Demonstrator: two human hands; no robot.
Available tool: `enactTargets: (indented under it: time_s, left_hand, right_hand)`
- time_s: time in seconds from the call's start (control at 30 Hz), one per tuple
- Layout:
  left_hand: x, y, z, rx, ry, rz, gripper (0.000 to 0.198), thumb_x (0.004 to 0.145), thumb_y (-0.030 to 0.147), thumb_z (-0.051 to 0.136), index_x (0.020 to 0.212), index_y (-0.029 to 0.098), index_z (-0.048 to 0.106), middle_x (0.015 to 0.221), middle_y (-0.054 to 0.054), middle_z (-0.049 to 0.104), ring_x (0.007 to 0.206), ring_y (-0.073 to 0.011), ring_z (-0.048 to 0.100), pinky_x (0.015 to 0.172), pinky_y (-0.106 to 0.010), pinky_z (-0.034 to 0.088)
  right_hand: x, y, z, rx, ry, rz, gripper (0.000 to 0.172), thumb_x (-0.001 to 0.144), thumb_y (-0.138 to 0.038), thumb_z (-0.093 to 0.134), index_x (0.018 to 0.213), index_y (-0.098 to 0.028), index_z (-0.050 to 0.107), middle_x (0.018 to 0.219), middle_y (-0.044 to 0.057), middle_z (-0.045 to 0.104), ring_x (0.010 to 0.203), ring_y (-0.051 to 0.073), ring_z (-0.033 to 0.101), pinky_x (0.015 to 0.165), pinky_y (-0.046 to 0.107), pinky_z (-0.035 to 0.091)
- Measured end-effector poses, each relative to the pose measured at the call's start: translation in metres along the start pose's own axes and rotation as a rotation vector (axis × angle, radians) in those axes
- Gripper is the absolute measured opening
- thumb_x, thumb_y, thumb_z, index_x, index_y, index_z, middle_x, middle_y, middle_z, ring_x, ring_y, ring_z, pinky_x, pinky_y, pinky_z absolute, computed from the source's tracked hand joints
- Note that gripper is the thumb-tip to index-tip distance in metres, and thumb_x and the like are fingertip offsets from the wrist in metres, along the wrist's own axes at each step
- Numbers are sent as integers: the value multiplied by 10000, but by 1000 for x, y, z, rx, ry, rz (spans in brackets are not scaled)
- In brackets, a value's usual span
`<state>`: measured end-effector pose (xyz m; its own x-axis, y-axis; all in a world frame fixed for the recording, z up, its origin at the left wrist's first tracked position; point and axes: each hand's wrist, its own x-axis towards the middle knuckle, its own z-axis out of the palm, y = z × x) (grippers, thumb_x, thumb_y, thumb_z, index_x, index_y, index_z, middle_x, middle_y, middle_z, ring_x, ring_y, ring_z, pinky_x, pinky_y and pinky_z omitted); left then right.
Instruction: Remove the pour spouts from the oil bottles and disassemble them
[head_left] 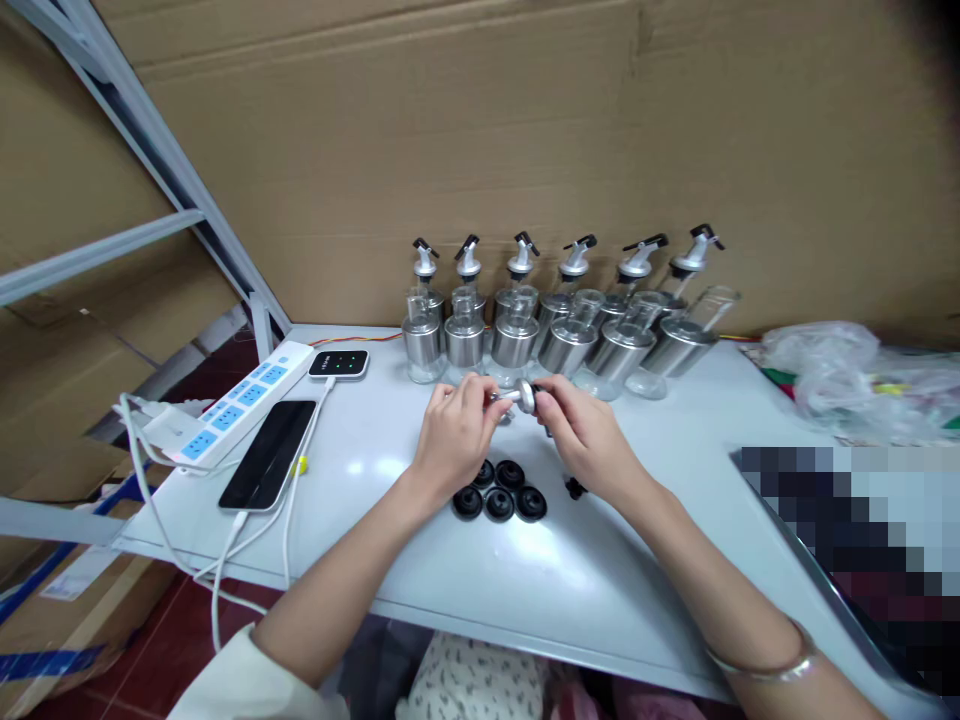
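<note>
Brown cardboard backs a pale worktop, where our two bare hands work over small bottle fittings. At left, a white power strip lies beside a dark-screened smartphone and a small device showing green lights, the latter two wired with white cable. Toward the middle, our left hand pinches the slim metal end of a silver pour spout, which is held between both hands, above the worktop and in front of the bottles. Behind it, six steel-sleeved glass bottles stand in a front row, necks open; we make out no liquid in them. Six more at the back carry lever-topped pourers, their bodies partly hidden from us. Five round black fittings lie clustered below the hands. Our right hand is closed on the spout's dark end, a small black part just beside it. We judge this step to be two-handed fitting work on the spout; the next move seems to call for a firm pinch, both ends in line. At right, clear plastic bags lie heaped.
</note>
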<state>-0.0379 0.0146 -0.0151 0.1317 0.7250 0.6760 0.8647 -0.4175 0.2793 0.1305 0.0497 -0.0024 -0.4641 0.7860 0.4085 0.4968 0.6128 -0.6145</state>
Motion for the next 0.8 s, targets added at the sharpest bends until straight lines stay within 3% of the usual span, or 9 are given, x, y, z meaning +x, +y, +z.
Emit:
enactTargets:
  time_s: [0.17, 0.33, 0.5, 0.63, 0.8]
  left_hand:
    - [0, 2, 3, -51, -36, 69, 290, 971, 386, 317, 952, 163, 501, 850, -27, 639, 736, -137, 595, 686, -262, 395]
    - [1, -1, 2, -69, -82, 132, 304, 978, 353, 315, 972, 162, 552, 920, -47, 657, 848, -147, 599, 746, -275, 373]
    - [1, -2, -3, -63, -39, 201, 349, 955, 418, 371, 824, 170, 580, 779, 5, 681, 720, -125, 569, 798, -337, 246]
    - [2, -1, -5, -65, -22, 210, 438, 933, 490, 358, 737, 164, 575, 706, 8, 664, 717, -137, 528, 780, -353, 187]
    - [7, -1, -12, -345, -248, 39, 492, 941, 516, 305, 731, 173, 589, 726, 18, 638, 752, -142, 502, 780, -329, 206]
  right_hand:
    - [-8, 8, 3, 38, 44, -15, 212, 914, -366, 386, 956, -194, 503, 791, 54, 622, 687, 171, 580, 620, 286, 427]
    - [-11, 2, 1, 266, 44, 61, 180, 871, -362, 466, 939, -199, 504, 779, 40, 589, 652, 151, 546, 564, 268, 423]
    - [-10, 4, -3, 595, 28, 143, 257, 751, -432, 635, 790, -198, 539, 590, -36, 448, 530, 99, 426, 492, 232, 369]
    - [-8, 3, -7, 712, -33, 203, 333, 672, -481, 700, 742, -187, 560, 558, -33, 465, 492, 88, 413, 449, 222, 334]
    - [-9, -6, -12, 623, 15, 168, 233, 683, -379, 702, 748, -185, 590, 568, -19, 519, 503, 96, 460, 457, 227, 377]
